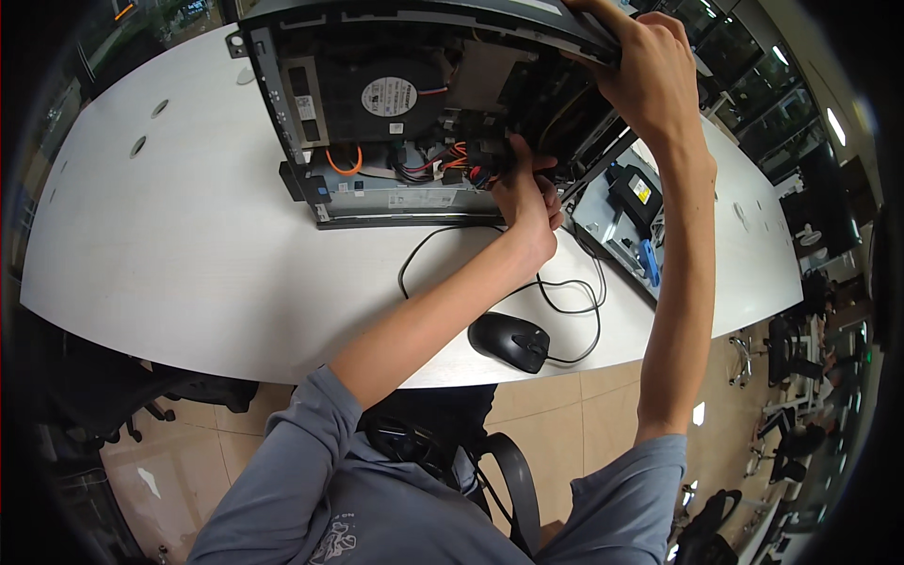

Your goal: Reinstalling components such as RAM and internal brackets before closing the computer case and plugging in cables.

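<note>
Both hands reach inside the open computer case.

An open computer case stands on the table before me. My left hand reaches into its lower right corner; my right hand grips its top edge. A mouse lies nearer me, with a removed panel to the case's right.

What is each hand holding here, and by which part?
The right hand grips the open computer case by its upper edge. The left hand reaches into the cable bundle; whether its fingers grip anything cannot be told.
</note>
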### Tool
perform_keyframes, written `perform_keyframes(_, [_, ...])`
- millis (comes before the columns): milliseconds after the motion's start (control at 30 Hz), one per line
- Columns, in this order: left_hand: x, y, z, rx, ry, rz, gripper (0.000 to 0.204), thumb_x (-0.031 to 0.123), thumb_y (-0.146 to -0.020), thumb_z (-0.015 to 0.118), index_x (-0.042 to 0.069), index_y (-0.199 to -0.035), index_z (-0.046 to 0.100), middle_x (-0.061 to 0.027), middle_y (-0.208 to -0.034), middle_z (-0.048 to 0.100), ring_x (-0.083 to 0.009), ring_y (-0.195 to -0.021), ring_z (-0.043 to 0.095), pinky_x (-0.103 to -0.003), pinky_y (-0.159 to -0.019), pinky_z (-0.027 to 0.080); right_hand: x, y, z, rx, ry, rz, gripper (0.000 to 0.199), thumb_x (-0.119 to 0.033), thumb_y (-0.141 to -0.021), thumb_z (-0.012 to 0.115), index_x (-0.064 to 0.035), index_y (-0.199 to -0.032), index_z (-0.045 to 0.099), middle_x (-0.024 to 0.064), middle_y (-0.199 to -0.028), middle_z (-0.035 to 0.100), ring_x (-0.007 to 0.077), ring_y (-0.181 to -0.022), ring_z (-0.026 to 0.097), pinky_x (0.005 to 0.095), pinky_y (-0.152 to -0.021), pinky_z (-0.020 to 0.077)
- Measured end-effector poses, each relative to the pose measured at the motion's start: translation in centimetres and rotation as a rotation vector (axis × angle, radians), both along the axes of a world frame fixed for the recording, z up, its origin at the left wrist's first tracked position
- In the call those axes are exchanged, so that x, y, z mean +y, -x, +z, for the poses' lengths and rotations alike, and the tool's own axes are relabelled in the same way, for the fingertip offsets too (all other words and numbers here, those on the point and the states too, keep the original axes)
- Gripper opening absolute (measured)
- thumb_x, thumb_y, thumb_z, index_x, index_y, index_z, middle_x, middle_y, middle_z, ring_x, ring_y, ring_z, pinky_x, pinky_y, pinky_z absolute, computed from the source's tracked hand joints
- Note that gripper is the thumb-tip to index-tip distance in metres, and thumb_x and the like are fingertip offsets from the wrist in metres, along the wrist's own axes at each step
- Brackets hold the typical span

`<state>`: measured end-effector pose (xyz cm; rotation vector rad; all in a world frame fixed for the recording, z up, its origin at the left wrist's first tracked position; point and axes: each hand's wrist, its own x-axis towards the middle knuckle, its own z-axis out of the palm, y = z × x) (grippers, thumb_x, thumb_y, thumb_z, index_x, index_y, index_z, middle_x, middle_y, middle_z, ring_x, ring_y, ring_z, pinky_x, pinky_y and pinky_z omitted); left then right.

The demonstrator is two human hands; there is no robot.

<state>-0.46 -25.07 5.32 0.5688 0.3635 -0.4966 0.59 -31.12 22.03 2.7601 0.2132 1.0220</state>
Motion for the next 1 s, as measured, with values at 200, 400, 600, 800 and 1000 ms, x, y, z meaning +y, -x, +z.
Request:
perform_keyframes(200, [-0.2,-0.1,-0.4,-0.051,0.004,0.003,0.056,0.066,-0.090,0.057,0.010,-0.089,0.055,0.0052,-0.048,0.026,-0.0079,-0.039,0.019,-0.028,-0.043,0.013,0.9,0.7,-0.3,-0.076,0.006,0.001,0.049,0.006,-0.066,0.068,-0.0121,-0.112,0.068,0.0147,-0.083,0.070,0.0313,-0.086,0.059,0.0409,-0.088,0.0432])
perform_keyframes(400, [-0.5,-0.6,0.0,-0.061,-0.005,0.025,0.060,0.066,-0.092,0.054,0.008,-0.078,0.058,0.0064,-0.046,0.027,-0.0064,-0.035,0.024,-0.026,-0.037,0.015,0.8,0.3,-0.5,-0.182,0.065,0.062,0.041,0.001,-0.067,0.071,-0.0127,-0.106,0.068,0.0128,-0.076,0.069,0.0273,-0.074,0.055,0.0356,-0.085,0.0395])
perform_keyframes(600, [-0.2,-0.4,0.4,-0.012,0.014,-0.021,0.056,0.066,-0.090,0.058,0.010,-0.089,0.054,0.0058,-0.051,0.025,-0.0082,-0.040,0.018,-0.027,-0.044,0.014,1.5,0.8,-0.3,-0.114,0.032,0.009,0.039,0.002,-0.069,0.069,-0.0117,-0.105,0.068,0.0131,-0.076,0.069,0.0267,-0.072,0.052,0.0379,-0.083,0.0378])
perform_keyframes(800, [-0.1,-0.1,0.4,0.011,0.027,-0.031,0.057,0.068,-0.087,0.059,0.012,-0.088,0.052,0.0063,-0.051,0.024,-0.0082,-0.041,0.018,-0.027,-0.044,0.014,-1.3,-0.3,-0.8,-0.086,0.159,0.071,0.055,-0.008,-0.074,0.074,-0.0213,-0.125,0.061,0.0115,-0.090,0.072,0.0330,-0.081,0.066,0.0403,-0.093,0.0442])
perform_keyframes(1000, [1.0,-0.1,0.1,-0.010,0.034,-0.045,0.057,0.068,-0.087,0.061,0.012,-0.087,0.052,0.0064,-0.053,0.027,-0.0078,-0.042,0.019,-0.027,-0.045,0.017,-2.0,-0.6,-0.9,-0.098,0.159,0.193,0.057,-0.004,-0.069,0.073,-0.0191,-0.123,0.060,0.0080,-0.099,0.073,0.0299,-0.082,0.067,0.0389,-0.096,0.0386])
